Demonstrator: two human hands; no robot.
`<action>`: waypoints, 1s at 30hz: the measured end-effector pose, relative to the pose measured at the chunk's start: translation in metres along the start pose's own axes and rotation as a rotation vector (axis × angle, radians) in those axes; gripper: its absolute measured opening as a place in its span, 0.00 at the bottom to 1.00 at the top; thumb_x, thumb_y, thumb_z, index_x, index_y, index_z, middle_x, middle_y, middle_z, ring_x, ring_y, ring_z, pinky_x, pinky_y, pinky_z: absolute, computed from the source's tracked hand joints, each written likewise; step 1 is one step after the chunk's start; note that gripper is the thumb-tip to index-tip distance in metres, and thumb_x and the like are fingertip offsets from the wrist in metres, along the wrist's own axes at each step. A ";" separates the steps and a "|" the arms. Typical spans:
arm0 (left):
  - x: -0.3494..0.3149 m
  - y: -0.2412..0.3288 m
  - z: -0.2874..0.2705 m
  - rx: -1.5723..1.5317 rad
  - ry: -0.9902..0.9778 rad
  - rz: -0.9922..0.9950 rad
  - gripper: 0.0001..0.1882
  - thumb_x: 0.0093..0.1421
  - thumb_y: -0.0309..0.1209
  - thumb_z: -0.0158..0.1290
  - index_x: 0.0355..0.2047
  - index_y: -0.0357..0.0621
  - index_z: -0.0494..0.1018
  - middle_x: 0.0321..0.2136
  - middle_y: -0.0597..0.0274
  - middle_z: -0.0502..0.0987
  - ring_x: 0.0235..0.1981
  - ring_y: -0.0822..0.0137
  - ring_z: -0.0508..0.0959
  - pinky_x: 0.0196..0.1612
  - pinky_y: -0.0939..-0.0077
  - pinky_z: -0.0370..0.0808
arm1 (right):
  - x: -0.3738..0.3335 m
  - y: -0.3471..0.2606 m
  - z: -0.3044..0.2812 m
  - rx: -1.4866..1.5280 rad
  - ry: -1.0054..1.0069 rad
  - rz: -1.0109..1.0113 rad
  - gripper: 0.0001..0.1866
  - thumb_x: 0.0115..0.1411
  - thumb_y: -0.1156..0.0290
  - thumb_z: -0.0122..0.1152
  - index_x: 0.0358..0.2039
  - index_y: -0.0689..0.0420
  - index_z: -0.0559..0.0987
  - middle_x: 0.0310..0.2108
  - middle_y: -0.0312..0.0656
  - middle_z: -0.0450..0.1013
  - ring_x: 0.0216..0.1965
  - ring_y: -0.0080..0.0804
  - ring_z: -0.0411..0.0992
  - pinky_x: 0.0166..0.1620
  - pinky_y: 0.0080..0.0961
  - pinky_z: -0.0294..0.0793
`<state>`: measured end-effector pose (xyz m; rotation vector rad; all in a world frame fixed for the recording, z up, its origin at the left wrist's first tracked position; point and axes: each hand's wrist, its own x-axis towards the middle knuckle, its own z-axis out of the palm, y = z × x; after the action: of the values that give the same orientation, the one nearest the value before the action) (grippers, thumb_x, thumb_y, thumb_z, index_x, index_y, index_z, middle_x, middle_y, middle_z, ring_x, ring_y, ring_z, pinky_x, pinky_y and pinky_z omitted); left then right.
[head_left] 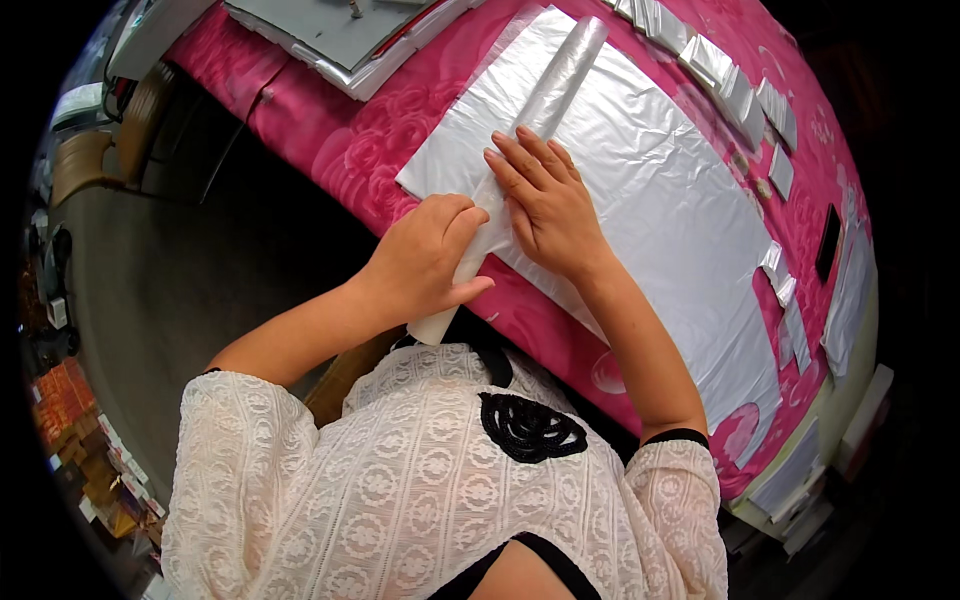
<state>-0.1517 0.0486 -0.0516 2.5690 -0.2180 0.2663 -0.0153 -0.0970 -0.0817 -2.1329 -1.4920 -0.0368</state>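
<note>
A long roll of thin clear plastic film [562, 82] slants across the table, its near end jutting past the table edge toward my body. My left hand [425, 255] is closed round the near part of this roll, the thumb pointing along it. Farther up, my right hand [548, 205] lies flat across the roll with its fingers stretched and close together. Under the roll and to its right spreads a wide stack of thin silvery-white plastic sheets [670, 200], creased on top.
A pink rose-patterned cloth [370, 150] covers the table. Small folded silvery packets [725, 85] line its far right side, near a dark phone-like slab [828, 243]. At the far left lies a grey board [330, 30] on white layers. A brown chair [100, 160] stands beyond the left edge.
</note>
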 end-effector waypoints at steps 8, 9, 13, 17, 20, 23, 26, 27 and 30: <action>0.009 0.003 0.005 -0.202 0.142 -0.200 0.12 0.46 0.24 0.59 0.31 0.36 0.71 0.31 0.55 0.72 0.31 0.59 0.74 0.35 0.71 0.73 | -0.009 0.004 -0.003 -0.009 0.021 0.013 0.23 0.55 0.71 0.49 0.54 0.51 0.69 0.58 0.37 0.62 0.62 0.37 0.54 0.63 0.37 0.49; 0.012 -0.002 0.002 -0.279 0.148 -0.213 0.08 0.47 0.23 0.58 0.29 0.35 0.72 0.28 0.56 0.73 0.29 0.60 0.75 0.33 0.73 0.73 | -0.014 0.005 -0.007 -0.014 0.018 0.028 0.23 0.55 0.70 0.49 0.54 0.51 0.69 0.57 0.37 0.62 0.61 0.37 0.55 0.63 0.37 0.48; 0.033 -0.027 -0.002 -0.531 0.141 -0.491 0.04 0.52 0.22 0.55 0.28 0.35 0.74 0.25 0.58 0.76 0.25 0.72 0.76 0.28 0.80 0.72 | -0.044 0.010 -0.021 -0.029 0.051 0.051 0.23 0.55 0.66 0.50 0.54 0.51 0.69 0.57 0.39 0.62 0.60 0.38 0.56 0.63 0.39 0.47; 0.062 -0.047 0.007 -0.433 0.127 -0.403 0.08 0.52 0.28 0.56 0.27 0.34 0.74 0.23 0.55 0.77 0.23 0.66 0.77 0.30 0.76 0.73 | -0.064 0.006 -0.027 -0.053 0.029 0.001 0.25 0.56 0.58 0.51 0.54 0.52 0.69 0.59 0.41 0.60 0.62 0.40 0.53 0.64 0.39 0.46; 0.081 -0.049 0.019 -0.280 0.134 -0.362 0.08 0.50 0.29 0.56 0.27 0.36 0.75 0.23 0.55 0.77 0.25 0.59 0.78 0.31 0.70 0.73 | -0.065 -0.002 -0.026 -0.048 -0.094 -0.043 0.28 0.55 0.53 0.51 0.54 0.53 0.68 0.61 0.41 0.57 0.64 0.40 0.51 0.64 0.38 0.45; 0.091 -0.053 0.026 -0.172 0.119 -0.327 0.08 0.49 0.29 0.57 0.28 0.36 0.75 0.24 0.55 0.76 0.25 0.60 0.77 0.31 0.71 0.73 | -0.068 -0.004 -0.023 -0.002 -0.090 -0.016 0.28 0.56 0.53 0.51 0.55 0.53 0.68 0.61 0.41 0.57 0.64 0.40 0.51 0.64 0.37 0.46; 0.093 -0.057 0.034 -0.086 0.156 -0.236 0.10 0.47 0.29 0.59 0.30 0.38 0.74 0.28 0.56 0.75 0.27 0.62 0.76 0.32 0.70 0.73 | -0.068 -0.005 -0.025 -0.007 -0.095 -0.010 0.29 0.56 0.52 0.51 0.55 0.53 0.68 0.61 0.42 0.57 0.64 0.39 0.51 0.64 0.37 0.46; 0.092 -0.058 0.036 -0.054 0.183 -0.192 0.11 0.47 0.29 0.60 0.31 0.39 0.74 0.29 0.56 0.75 0.28 0.62 0.76 0.33 0.69 0.73 | -0.069 -0.005 -0.024 -0.005 -0.093 -0.010 0.29 0.56 0.53 0.50 0.55 0.53 0.68 0.61 0.42 0.57 0.64 0.39 0.51 0.64 0.37 0.46; 0.100 -0.051 0.036 0.247 0.525 -0.090 0.13 0.45 0.29 0.61 0.32 0.43 0.74 0.31 0.57 0.73 0.30 0.61 0.75 0.35 0.67 0.72 | -0.068 -0.004 -0.024 -0.006 -0.092 -0.013 0.29 0.56 0.53 0.50 0.55 0.53 0.67 0.61 0.41 0.57 0.64 0.39 0.52 0.64 0.37 0.47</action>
<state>-0.0392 0.0621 -0.0843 2.6269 0.1340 0.9642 -0.0388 -0.1651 -0.0806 -2.1561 -1.5597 0.0525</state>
